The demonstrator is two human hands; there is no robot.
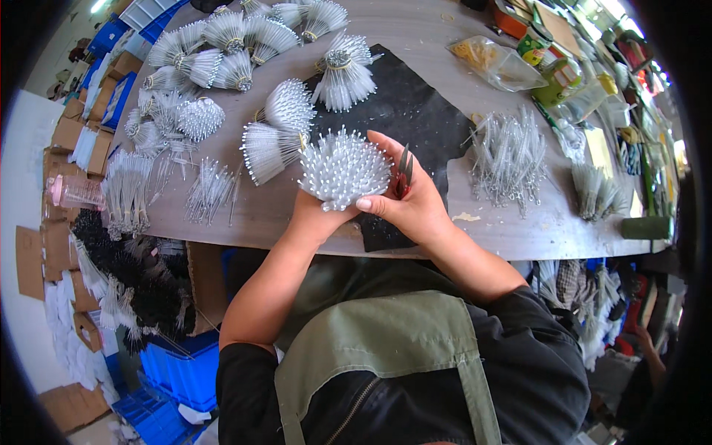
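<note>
Above the table's near edge, a bundle of thin white wire brushes (345, 169) faces up with its rounded pale tips fanned out. My left hand (319, 216) is closed around it from below, its fingers mostly hidden by the bundle. On the other side my right hand (415, 200) presses the bundle with the thumb in front and the index finger behind. A small pair of red-handled snips (404, 174) with dark blades is tucked in that same hand. Just beyond lie two similar bundles, a fanned one (271, 152) and a rounded one (288, 105).
A black mat (397, 81) lies under my hands. More tied bundles (230, 41) crowd the far left. Loose brushes lie in a pile (508, 159) at right and smaller heaps (210, 191) at left. A bag of rubber bands (497, 63) sits far right; blue crates (178, 367) stand below left.
</note>
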